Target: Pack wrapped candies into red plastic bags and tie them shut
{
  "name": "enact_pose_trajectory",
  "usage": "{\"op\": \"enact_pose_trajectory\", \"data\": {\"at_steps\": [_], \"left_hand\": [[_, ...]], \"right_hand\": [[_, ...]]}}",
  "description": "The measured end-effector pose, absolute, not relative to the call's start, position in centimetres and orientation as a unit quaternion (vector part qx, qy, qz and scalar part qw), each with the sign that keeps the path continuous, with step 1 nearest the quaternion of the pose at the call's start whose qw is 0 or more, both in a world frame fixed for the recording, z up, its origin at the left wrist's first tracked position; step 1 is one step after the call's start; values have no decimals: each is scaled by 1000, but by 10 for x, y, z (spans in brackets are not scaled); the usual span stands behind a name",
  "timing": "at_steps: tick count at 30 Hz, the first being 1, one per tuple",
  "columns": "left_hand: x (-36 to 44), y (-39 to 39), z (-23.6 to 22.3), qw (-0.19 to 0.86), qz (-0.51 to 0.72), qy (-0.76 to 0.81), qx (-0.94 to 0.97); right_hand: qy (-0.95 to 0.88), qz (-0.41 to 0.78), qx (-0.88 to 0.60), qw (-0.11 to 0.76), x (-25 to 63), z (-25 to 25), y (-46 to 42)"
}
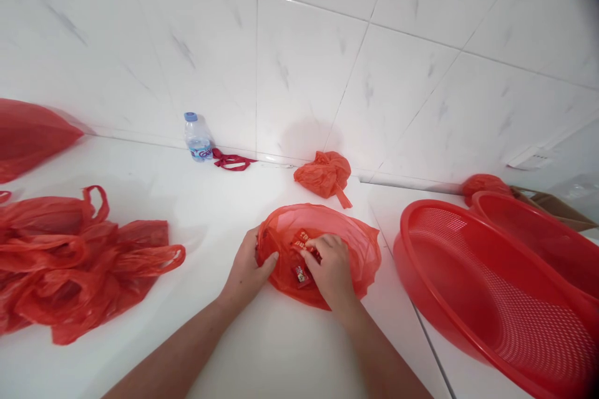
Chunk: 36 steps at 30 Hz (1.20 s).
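A red plastic bag [360,249] lies spread wide at its mouth on the white table in front of me. My left hand [253,265] grips its left rim, thumb inside and fingers outside. Reaching into the bag, my right hand [331,265] has its thumb and fingers pinched together at a small red wrapped packet, mostly hidden by the fingers. Below that hand a small red packet with a pale picture [301,274] rests in the bag. Another red packet with light lettering [301,238] is beside the fingertips.
Red plastic bags [93,262] are heaped at left. Along the wall stand a water bottle [196,137], a dark red ribbon [233,162] and a bunched red bag [324,176]. Red perforated baskets [449,287] occupy the right, near a cardboard box [555,207].
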<state>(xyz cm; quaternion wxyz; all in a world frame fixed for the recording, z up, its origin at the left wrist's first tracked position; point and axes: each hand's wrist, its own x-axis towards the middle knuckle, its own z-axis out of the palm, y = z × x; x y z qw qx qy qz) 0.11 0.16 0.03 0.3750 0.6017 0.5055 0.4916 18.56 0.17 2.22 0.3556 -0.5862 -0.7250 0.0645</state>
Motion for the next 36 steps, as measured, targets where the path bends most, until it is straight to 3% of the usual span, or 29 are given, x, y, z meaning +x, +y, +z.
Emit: {"op": "enact_pose_trajectory", "data": {"at_steps": [8,15,22,28,36], "left_hand": [[1,2,1,365,487,514,605],[1,2,1,386,485,512,595],[3,1,3,366,477,516,610],[2,-1,8,376,495,516,589],[0,0,6,370,497,483,619]], "right_hand": [[-764,-38,-595,247,182,10,-28],[-771,25,-545,329,174,8,-31],[-677,75,-605,412,199,24,-20],[-692,233,-585,353,196,24,-26],[-781,216,-503,301,173,17,-40]]}}
